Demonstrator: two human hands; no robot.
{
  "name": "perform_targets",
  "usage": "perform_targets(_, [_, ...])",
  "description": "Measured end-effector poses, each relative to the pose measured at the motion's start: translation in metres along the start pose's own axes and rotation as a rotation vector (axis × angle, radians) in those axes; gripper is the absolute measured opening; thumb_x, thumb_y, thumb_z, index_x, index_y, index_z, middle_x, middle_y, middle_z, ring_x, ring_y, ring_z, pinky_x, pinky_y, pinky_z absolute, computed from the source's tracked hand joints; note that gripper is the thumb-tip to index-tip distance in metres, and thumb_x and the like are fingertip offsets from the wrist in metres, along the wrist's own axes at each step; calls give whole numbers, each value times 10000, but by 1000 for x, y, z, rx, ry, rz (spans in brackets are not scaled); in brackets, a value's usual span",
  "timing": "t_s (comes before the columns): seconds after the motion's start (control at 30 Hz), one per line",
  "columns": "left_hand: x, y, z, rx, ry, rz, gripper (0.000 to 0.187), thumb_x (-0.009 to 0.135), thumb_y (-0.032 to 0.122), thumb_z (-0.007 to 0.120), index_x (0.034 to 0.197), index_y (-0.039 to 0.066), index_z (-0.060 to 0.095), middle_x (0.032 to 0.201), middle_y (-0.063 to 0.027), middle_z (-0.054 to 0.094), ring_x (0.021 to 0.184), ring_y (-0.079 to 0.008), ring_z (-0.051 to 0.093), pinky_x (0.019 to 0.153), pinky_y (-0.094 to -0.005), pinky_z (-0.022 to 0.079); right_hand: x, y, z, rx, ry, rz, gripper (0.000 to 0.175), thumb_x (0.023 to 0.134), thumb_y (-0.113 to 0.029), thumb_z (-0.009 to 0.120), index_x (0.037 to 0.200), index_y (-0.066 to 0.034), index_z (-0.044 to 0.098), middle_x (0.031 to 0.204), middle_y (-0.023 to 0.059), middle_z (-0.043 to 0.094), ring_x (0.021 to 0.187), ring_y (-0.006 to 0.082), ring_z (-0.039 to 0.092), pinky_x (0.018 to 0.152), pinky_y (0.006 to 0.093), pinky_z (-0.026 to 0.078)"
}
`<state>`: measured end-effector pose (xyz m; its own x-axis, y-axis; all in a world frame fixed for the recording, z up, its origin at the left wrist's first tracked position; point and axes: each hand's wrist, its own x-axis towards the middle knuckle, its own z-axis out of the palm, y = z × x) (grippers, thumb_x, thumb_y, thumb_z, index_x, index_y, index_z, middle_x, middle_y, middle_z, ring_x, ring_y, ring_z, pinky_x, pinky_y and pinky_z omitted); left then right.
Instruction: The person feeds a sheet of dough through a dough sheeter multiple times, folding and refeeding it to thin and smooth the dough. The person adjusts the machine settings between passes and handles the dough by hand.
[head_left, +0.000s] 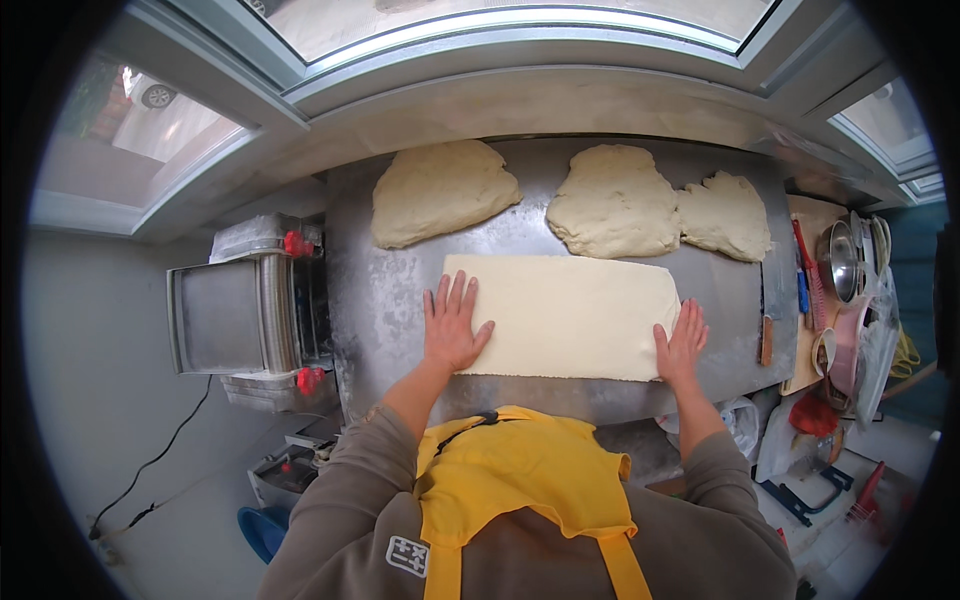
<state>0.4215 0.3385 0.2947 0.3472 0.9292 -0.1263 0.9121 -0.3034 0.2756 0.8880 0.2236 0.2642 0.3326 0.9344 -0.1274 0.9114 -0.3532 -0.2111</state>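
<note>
A flat rectangular sheet of dough lies lengthwise before me on a metal worktable. My left hand rests at the sheet's left edge, fingers spread and pointing away from me, with the thumb over the dough. At the opposite end, my right hand touches the right edge, its thumb apart from the fingers. Neither hand grips the sheet. Behind it sit a big mound of dough on the left, another mound right of the middle, and a smaller lump touching that one.
Left of the table stands a dough sheeter with red knobs. A wooden-handled scraper or knife lies near the right edge. Beyond it, a wooden board carries a red brush and a steel bowl. Windows border the far side.
</note>
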Motion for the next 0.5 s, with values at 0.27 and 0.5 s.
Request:
perform_targets(0.27, [-57,2,-8,-41,-162,-75,858,1021,574,570,1709,140,297,1805,-130,164,1661,-409,92,1314,-653,40,10,10,-17,600,-120,470,592,941,-272,816,1405,21,594,1366,235,659,1216,341,648,1012,442,509])
perform_targets(0.5, [-65,8,2,-72,19,-94,767,1053,481,567,1686,117,334,1778,-134,244,1654,-388,150,1318,-642,98,10,-56,-77,845,-331,286,475,930,-57,754,1373,40,614,1254,155,739,1101,264,716,953,399,565])
